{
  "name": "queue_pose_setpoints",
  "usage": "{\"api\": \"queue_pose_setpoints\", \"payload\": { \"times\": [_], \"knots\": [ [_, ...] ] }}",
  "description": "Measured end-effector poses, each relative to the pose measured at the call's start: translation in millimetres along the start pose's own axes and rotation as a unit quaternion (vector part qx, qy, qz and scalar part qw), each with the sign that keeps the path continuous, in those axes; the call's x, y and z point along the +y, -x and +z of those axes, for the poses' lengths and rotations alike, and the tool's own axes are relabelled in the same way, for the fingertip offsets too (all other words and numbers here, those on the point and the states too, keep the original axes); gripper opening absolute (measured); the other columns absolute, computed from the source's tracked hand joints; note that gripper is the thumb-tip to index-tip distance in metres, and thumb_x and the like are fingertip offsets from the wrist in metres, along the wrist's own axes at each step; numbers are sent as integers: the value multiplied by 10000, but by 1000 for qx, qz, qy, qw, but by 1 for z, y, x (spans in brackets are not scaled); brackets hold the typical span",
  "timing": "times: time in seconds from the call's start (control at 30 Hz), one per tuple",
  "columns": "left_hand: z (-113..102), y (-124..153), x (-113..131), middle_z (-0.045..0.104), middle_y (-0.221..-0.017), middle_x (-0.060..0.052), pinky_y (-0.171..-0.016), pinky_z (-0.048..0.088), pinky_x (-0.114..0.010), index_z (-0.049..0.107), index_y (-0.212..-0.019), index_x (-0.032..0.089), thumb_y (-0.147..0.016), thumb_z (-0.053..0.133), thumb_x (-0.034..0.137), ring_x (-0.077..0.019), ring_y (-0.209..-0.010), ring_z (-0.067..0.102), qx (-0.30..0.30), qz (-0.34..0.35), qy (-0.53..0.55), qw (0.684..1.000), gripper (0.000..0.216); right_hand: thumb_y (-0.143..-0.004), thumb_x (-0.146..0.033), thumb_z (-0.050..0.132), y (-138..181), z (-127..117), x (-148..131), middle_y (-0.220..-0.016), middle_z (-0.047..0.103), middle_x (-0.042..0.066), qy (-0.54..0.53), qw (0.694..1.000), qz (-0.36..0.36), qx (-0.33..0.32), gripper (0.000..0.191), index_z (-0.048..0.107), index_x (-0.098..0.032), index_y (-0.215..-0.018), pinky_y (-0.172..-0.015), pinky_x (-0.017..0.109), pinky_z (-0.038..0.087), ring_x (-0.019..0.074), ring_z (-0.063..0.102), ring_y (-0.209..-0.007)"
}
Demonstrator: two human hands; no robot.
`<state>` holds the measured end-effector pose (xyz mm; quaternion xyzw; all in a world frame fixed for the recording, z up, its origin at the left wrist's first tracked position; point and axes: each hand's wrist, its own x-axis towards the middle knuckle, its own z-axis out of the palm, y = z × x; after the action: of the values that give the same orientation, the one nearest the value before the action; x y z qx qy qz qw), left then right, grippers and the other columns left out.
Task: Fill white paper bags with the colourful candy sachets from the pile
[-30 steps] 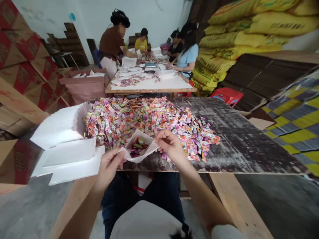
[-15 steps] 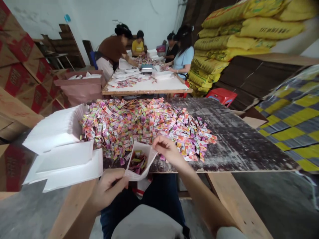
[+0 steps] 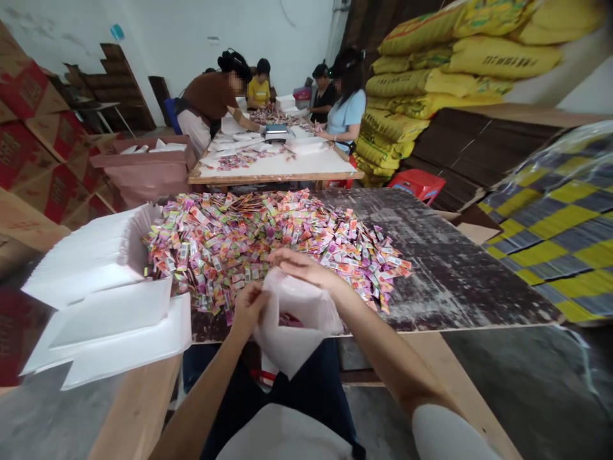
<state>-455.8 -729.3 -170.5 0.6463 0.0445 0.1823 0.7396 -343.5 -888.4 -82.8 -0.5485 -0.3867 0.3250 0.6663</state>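
A small white bag (image 3: 292, 329) hangs in front of me at the near edge of the dark table (image 3: 454, 275). My left hand (image 3: 246, 308) pinches its left rim. My right hand (image 3: 299, 267) grips the top rim from above. A few coloured packets show inside the bag. Just beyond my hands lies a big heap of small colourful packets (image 3: 258, 236) spread over the table.
Stacks of white bags (image 3: 100, 287) lie at the left. Red cartons (image 3: 33, 147) stand further left. Several people work at a far table (image 3: 278, 163). Yellow sacks (image 3: 431, 83) are piled at the right, beside a red stool (image 3: 417, 183).
The bag has dropped from lying open over the table edge to hanging upright. My left hand rose to its rim and my right hand closed over the top.
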Motion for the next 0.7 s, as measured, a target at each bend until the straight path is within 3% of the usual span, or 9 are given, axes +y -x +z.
{"api": "queue_pose_setpoints", "payload": {
  "times": [0.07, 0.17, 0.23, 0.33, 0.47, 0.6, 0.7],
  "knots": [
    [-9, -1, -9, 554, -641, 26, -555, 379, -207, 583, -708, 175, -752, 711, 400, -96, -578, 468, 113, 29, -11, 993, 262, -848, -612, 598, 18, -14, 19, -1158, 634, 57, -35, 993, -30, 105, 483, 584, -250, -1168, -849, 299, 498, 160, 624, -973],
    [-27, -4, -33, 563, -663, 20, -580, 395, -216, 595, -737, 175, -770, 695, 385, -107, -606, 482, 180, 47, -42, 982, 235, -744, -619, 704, 40, -25, 61, -1219, 624, 79, -1, 993, -22, 114, 585, 575, -254, -1183, -934, 372, 496, 214, 616, -1072],
    [-33, -5, -53, 561, -667, 16, -609, 409, -223, 596, -712, 171, -749, 709, 384, -114, -630, 496, 164, 29, -62, 984, 244, -687, -523, 780, 45, -23, 93, -1046, 669, 59, 85, 986, 19, 140, 510, 609, -223, -1063, -880, 369, 511, 204, 637, -961],
    [-35, -4, -72, 545, -664, 18, -635, 420, -228, 583, -686, 171, -730, 717, 382, -118, -645, 507, 121, 3, -66, 990, 254, -753, -422, 707, 37, -14, 125, -811, 636, 11, 180, 953, 36, 242, 268, 604, -204, -871, -753, 326, 506, 157, 607, -760],
    [-39, -6, -66, 631, -809, -19, -723, 467, -264, 650, -847, 179, -733, 725, 371, -159, -765, 582, 60, 10, -85, 995, 235, -808, -335, 638, 25, -11, 125, -772, 603, 10, 257, 932, -31, 254, 134, 602, -207, -790, -722, 307, 466, 150, 572, -730],
    [-57, -9, -55, 561, -648, 8, -665, 435, -251, 626, -668, 177, -747, 716, 376, -143, -670, 525, 109, 21, -155, 982, 232, -816, -316, 576, 29, -23, 121, -696, 566, 4, 267, 913, -33, 307, 154, 544, -208, -712, -636, 296, 441, 152, 539, -658],
    [-62, -6, -53, 590, -721, -4, -691, 442, -252, 638, -730, 176, -786, 690, 388, -146, -714, 539, 118, 26, -136, 983, 225, -839, -330, 542, 35, -26, 121, -669, 543, -7, 273, 896, -6, 350, 160, 510, -215, -733, -583, 291, 439, 148, 518, -610]
  ]
}}
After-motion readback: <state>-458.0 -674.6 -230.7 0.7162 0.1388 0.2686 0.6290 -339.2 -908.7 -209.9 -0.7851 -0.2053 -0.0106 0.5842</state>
